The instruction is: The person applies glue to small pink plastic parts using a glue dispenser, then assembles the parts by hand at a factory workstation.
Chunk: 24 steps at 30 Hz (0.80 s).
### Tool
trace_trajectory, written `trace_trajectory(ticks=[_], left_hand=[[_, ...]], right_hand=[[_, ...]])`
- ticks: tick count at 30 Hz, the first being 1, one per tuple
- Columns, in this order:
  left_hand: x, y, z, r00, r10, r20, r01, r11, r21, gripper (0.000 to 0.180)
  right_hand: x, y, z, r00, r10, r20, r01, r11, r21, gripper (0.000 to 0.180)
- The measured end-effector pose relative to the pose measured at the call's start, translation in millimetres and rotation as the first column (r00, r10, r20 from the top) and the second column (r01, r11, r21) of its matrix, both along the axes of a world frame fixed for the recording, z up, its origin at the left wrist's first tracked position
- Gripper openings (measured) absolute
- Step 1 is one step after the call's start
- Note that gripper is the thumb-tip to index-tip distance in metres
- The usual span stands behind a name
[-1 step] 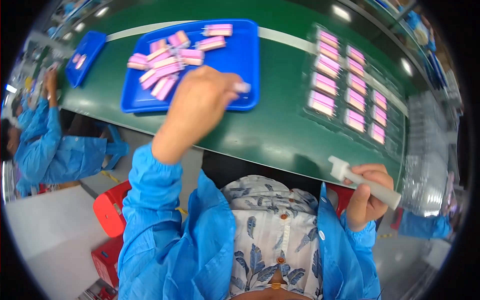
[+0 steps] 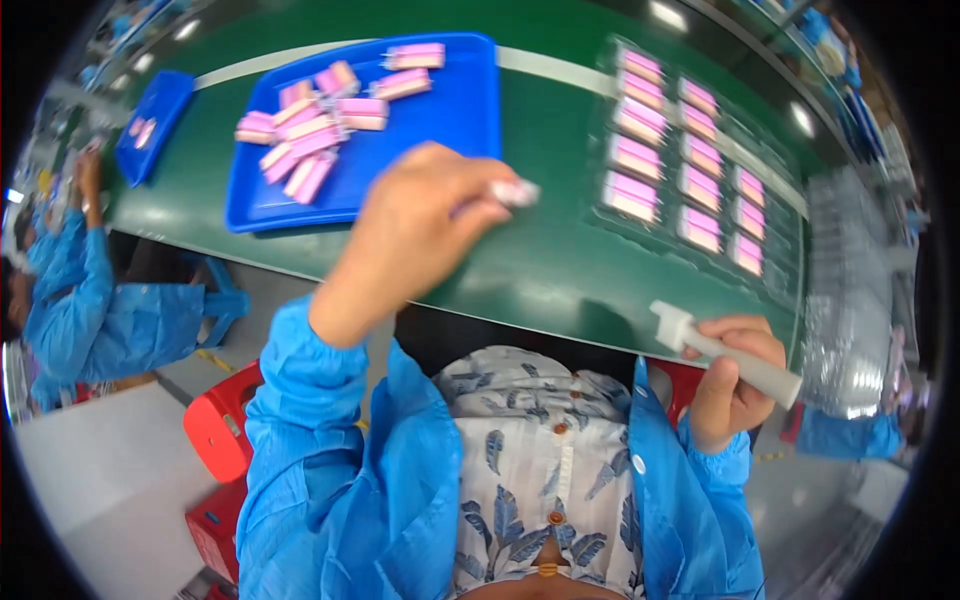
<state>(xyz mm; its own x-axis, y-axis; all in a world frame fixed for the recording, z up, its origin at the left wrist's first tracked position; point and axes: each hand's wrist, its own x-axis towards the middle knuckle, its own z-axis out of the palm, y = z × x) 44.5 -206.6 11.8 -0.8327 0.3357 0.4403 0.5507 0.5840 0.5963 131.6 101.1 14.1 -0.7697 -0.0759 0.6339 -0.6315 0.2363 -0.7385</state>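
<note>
My left hand (image 2: 425, 215) is closed in a pinch on a small pink-and-white block (image 2: 514, 193), blurred and mostly covered by the fingers. It hovers by the right edge of a blue tray (image 2: 478, 120), where several pink-and-cream blocks (image 2: 361, 114) lie in a loose heap. Near the table's front edge, my right hand (image 2: 738, 372) grips a white plastic tool (image 2: 752, 368) by its thick round handle. The tool's notched head points up and left, with nothing seen in it.
A clear plastic tray (image 2: 640, 225) on the right holds rows of pink-and-cream blocks. Stacked clear trays (image 2: 850, 300) stand beyond the table's right end. A smaller blue tray (image 2: 165, 125) lies far left, near a seated person in blue (image 2: 120, 320). Red stools (image 2: 218, 425) stand below left.
My left hand has moved right, carrying the small block from over the blue tray to just past its right edge. My right hand keeps its hold on the white tool.
</note>
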Motion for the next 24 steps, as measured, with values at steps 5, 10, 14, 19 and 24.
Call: trace_trajectory(ticks=[5,10,14,19,24], left_hand=[[24,87,-40,0.911,-0.272,0.312,0.153,0.921,0.358,0.03],[17,99,-49,0.865,-0.31,0.394,0.174,0.923,0.342,0.029],[17,101,-51,0.893,-0.304,0.333,0.194,0.925,0.326,0.03],[18,103,-53,0.907,-0.297,0.299,0.196,0.925,0.324,0.032],[18,101,-55,0.935,-0.287,0.209,0.212,0.924,0.318,0.032]], right_hand=[[-10,6,17,0.999,0.028,0.042,-0.029,0.999,0.021,0.024],[-22,17,12,0.987,0.094,0.127,-0.117,0.976,0.185,0.023],[-30,16,9,0.986,0.087,0.143,-0.114,0.975,0.19,0.022],[-36,16,7,0.983,0.113,0.143,-0.146,0.957,0.249,0.023],[-34,12,7,0.984,0.115,0.139,-0.156,0.932,0.328,0.023]])
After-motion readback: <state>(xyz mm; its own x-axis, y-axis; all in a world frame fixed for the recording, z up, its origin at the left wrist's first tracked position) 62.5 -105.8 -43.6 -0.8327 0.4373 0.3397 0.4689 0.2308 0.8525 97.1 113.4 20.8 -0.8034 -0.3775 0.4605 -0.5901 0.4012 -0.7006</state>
